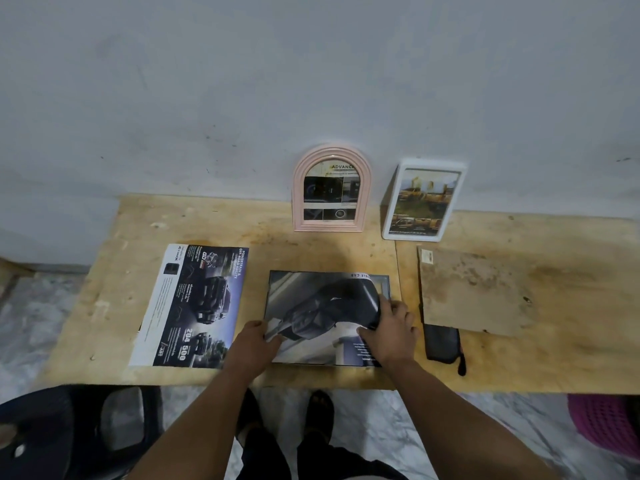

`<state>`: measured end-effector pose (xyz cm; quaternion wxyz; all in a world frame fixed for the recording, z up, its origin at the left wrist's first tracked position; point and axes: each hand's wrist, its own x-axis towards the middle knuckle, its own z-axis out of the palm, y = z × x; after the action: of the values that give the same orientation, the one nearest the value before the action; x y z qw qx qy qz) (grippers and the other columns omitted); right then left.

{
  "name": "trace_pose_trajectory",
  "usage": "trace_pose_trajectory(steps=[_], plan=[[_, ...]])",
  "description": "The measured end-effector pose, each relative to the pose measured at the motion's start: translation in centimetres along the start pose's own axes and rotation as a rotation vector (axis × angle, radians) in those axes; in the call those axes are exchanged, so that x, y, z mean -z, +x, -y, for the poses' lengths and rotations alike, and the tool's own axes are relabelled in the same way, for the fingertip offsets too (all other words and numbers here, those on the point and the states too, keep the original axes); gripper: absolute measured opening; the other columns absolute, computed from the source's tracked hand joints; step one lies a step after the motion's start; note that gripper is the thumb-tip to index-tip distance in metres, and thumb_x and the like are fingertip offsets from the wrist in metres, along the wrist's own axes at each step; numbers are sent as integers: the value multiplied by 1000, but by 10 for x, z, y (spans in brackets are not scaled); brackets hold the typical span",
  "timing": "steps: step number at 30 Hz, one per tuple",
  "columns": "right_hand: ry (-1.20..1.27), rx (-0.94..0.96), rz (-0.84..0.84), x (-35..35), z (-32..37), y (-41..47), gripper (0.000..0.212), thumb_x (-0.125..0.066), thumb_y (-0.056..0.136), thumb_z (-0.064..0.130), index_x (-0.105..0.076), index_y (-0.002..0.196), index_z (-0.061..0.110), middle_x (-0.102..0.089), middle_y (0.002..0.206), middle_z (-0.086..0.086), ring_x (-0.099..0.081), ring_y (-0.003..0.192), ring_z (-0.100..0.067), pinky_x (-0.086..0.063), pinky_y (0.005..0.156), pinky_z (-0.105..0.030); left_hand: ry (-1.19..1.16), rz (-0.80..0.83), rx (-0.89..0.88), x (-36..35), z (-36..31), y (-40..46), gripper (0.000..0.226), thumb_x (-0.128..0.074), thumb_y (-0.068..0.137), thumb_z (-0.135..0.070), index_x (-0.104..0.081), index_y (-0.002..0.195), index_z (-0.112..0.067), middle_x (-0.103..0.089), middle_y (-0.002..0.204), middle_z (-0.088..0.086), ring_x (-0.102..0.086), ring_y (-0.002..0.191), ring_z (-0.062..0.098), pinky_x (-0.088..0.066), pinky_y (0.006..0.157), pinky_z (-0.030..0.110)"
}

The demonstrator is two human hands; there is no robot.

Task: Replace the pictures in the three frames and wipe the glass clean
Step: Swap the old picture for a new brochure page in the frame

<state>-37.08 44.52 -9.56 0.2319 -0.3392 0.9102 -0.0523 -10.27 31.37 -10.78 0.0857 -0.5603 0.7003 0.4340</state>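
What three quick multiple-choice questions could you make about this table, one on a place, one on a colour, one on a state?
1. Where does the arched frame stand?
A. Against the wall
B. Flat under the hands
C. On the floor

2. What colour is the arched frame?
A. Green
B. Pink
C. Black

3. What is the right hand doing?
A. Hanging idle
B. Pressing on the car picture
C. Holding a cloth

Answers: 1 A, it leans upright at the table's back edge. 2 B, its rim is pale pink. 3 B, its fingers lie on the print.
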Motion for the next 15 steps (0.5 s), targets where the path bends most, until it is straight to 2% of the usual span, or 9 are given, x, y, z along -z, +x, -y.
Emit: trace_pose_trajectory(steps=[2, 3, 5, 6, 9, 11, 13, 15], plan=[[119, 7, -6, 4, -4, -2, 84, -71, 83, 41, -26, 154, 39, -55, 133, 0, -50, 123, -28, -42, 101, -52, -1, 1, 5, -2, 3, 3, 64, -51, 84, -59, -69, 123, -12, -56, 135, 10, -63, 110, 27, -49, 87, 33], [224, 4, 7, 7, -6, -3, 82, -70, 83, 35, -27, 153, 42, -62, 127, 3, -57, 117, -27, -46, 98, -51, -10, -8, 1, -2, 1, 3, 56, -50, 82, -59, -71, 106, -12, -59, 123, 10, -63, 99, 26, -48, 81, 33], [487, 0, 60, 15, -10, -3, 81, -71, 86, 21, -31, 154, 39, -67, 124, 3, -64, 108, -24, -55, 93, -44, -41, -41, -9, -1, -4, 0, 40, -52, 78, -55, -54, 70, -15, -54, 92, 7, -55, 74, 21, -41, 67, 32], [600, -4, 86, 21, -11, -2, 79, -71, 87, 12, -36, 154, 34, -66, 126, 1, -64, 108, -23, -57, 91, -39, -62, -58, -35, 0, -7, -2, 40, -57, 81, -50, -45, 64, -15, -48, 81, 5, -51, 68, 20, -39, 64, 33], [851, -72, 186, 38, -18, 3, 71, -67, 87, -8, -49, 148, 25, -66, 126, -8, -69, 105, -28, -62, 89, -43, -58, -55, -60, 1, -8, -3, 43, -66, 92, -35, -40, 66, -14, -42, 74, 4, -46, 64, 18, -34, 61, 32], [999, -154, 253, 51, -23, 8, 64, -63, 88, -11, -55, 140, 25, -71, 117, -12, -73, 98, -35, -63, 85, -45, -10, -51, -28, 2, -7, -4, 43, -63, 96, -42, -42, 69, -16, -45, 77, 4, -49, 69, 19, -37, 64, 32], [1106, -210, 314, 65, -29, 12, 58, -60, 88, -11, -59, 136, 23, -74, 113, -20, -73, 93, -41, -62, 80, -47, 26, -131, -14, 4, -14, -7, 41, -51, 95, -56, -52, 79, -18, -55, 91, 6, -57, 83, 25, -46, 75, 36], [1173, -219, 378, 79, -33, 15, 57, -57, 89, -12, -58, 137, 19, -73, 113, -27, -72, 86, -41, -61, 72, -42, -108, -170, -2, 8, -25, -11, 37, -45, 101, -54, -60, 96, -21, -63, 105, 5, -59, 96, 27, -47, 88, 38]])
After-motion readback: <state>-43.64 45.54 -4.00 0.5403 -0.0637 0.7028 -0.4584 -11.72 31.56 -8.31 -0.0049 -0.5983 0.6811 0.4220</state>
